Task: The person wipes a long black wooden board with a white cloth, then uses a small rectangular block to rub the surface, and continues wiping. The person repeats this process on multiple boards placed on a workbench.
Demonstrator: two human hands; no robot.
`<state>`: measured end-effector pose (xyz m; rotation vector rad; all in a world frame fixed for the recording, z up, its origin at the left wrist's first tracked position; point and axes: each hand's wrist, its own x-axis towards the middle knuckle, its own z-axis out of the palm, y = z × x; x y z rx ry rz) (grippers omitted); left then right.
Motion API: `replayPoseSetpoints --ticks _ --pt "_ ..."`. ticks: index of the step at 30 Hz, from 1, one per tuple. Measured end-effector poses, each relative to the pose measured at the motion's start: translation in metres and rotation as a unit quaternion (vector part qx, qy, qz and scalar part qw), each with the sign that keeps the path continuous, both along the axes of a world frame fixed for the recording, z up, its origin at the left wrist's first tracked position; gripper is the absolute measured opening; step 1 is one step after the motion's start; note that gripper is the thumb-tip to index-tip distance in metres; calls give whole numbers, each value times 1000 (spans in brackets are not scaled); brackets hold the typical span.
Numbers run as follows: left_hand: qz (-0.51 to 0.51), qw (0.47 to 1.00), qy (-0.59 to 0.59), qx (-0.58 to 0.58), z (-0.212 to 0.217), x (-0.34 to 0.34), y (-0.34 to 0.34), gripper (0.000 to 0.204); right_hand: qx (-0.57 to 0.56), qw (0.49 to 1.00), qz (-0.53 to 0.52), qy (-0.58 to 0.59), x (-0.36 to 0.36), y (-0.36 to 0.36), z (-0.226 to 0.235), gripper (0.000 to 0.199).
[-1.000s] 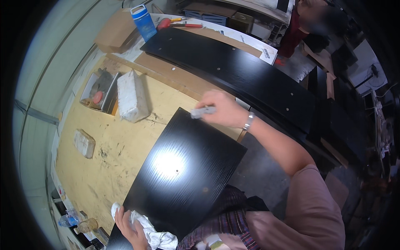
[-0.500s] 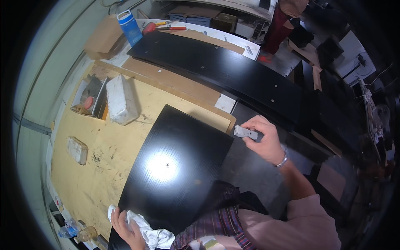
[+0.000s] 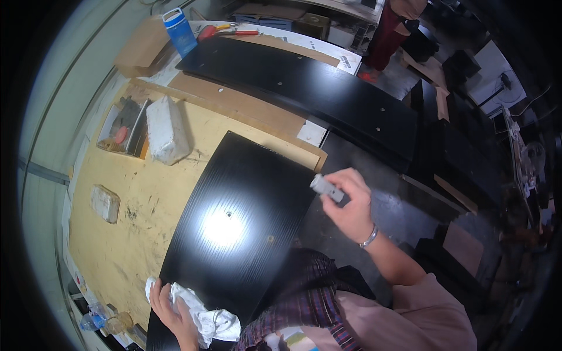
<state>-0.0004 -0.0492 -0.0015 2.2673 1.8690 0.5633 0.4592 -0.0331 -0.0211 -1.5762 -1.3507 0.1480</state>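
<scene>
A glossy black panel [image 3: 246, 175] with a curved left edge lies on the tan work board, with a small hole near its middle. My right hand [image 3: 352, 202] pinches a small grey block [image 3: 326, 188] between thumb and fingers. It is held in the air by the panel's right edge; I cannot make out what the block is made of. At the panel's near left edge, my left hand [image 3: 170, 309] has its fingers curled over a crumpled white cloth [image 3: 205, 316], which rests on the panel. Part of the cloth is hidden under the hand.
Beyond lies a long black board [image 3: 304, 88] with pale dots. Left on the tan board [image 3: 152, 199] are a white wrapped block [image 3: 167, 131], a smaller block [image 3: 105, 203] and an open box [image 3: 139, 131] of odds and ends. A blue bottle [image 3: 180, 34] stands behind; a person [image 3: 389, 41] is farther off.
My right hand has moved left and nearer to me along the panel's edge, and the grey block is tilted more. The whole view has shifted slightly. My left hand stays on the cloth.
</scene>
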Motion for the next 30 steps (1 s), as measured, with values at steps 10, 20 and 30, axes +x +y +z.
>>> replayPoseSetpoints --ticks 10,20,30 --pt "-49 997 -56 7 -2 -24 -4 38 18 991 130 13 -116 -70 0 36" --pt "41 963 -239 117 32 -207 -147 61 41 982 182 -7 -297 -174 -7 38" --pt "24 981 -187 41 34 -297 -230 47 45 985 164 -2 -432 -240 -7 35"
